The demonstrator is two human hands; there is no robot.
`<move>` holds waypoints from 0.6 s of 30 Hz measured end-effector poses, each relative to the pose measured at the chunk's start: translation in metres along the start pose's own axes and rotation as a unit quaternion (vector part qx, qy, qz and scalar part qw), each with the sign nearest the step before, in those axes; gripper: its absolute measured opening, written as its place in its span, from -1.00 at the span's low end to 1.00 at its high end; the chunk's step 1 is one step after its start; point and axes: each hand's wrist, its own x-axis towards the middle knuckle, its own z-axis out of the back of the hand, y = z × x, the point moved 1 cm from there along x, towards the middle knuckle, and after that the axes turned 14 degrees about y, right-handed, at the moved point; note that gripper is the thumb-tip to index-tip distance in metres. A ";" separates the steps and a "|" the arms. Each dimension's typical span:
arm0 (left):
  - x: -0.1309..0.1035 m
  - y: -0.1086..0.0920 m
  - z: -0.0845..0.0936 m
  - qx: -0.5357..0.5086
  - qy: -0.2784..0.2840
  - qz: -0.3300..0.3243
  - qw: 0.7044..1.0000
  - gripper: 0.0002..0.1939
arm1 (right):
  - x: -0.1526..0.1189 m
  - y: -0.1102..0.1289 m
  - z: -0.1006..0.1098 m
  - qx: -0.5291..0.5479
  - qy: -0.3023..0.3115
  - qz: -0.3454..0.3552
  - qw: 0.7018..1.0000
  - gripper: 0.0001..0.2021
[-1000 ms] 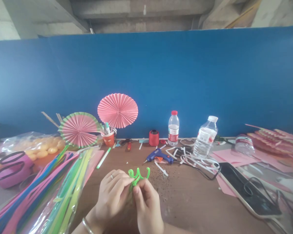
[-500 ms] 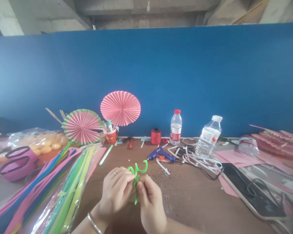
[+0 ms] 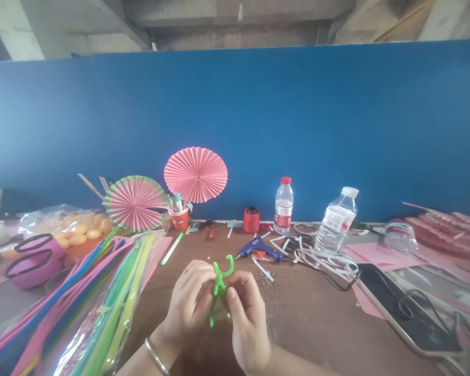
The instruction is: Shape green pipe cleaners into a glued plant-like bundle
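A bright green fuzzy pipe cleaner (image 3: 220,285), bent into a small shape with a curled hook on top and two legs below, is held up over the brown table (image 3: 297,318). My left hand (image 3: 190,295), with a ring and a silver bangle, pinches its left side with closed fingers. On the other side my right hand (image 3: 248,313) is closed, thumb and forefinger at the piece's right edge. Part of the shape is hidden behind the fingers. Beyond the hands lies a blue glue gun (image 3: 260,248).
At left lies a plastic sleeve of coloured pipe cleaners (image 3: 113,308). A paper cup of pens (image 3: 179,219), a red spool (image 3: 251,220), a red-capped bottle (image 3: 283,206) and a tilted white-capped bottle (image 3: 336,220) stand behind. White strips (image 3: 325,261) and a phone (image 3: 407,308) are at right.
The green piece has turned between my fingers. Two legs now show below instead of one, and one curl on top instead of several. The right fingers have loosened slightly; the view shifted a little.
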 end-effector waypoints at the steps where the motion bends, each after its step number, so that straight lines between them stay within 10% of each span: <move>1: 0.001 0.001 -0.001 -0.044 -0.018 0.033 0.998 -0.84 | 0.001 -0.001 0.001 -0.007 -0.007 0.004 1.000 -0.90; 8: 0.010 0.015 -0.009 -0.348 -0.091 0.196 0.912 -0.95 | 0.012 0.008 0.018 -0.264 -0.053 0.125 0.955 -0.86; 18: 0.015 0.013 -0.008 -0.471 -0.165 0.262 0.826 -0.89 | 0.020 0.018 0.024 -0.458 0.013 0.186 0.869 -0.75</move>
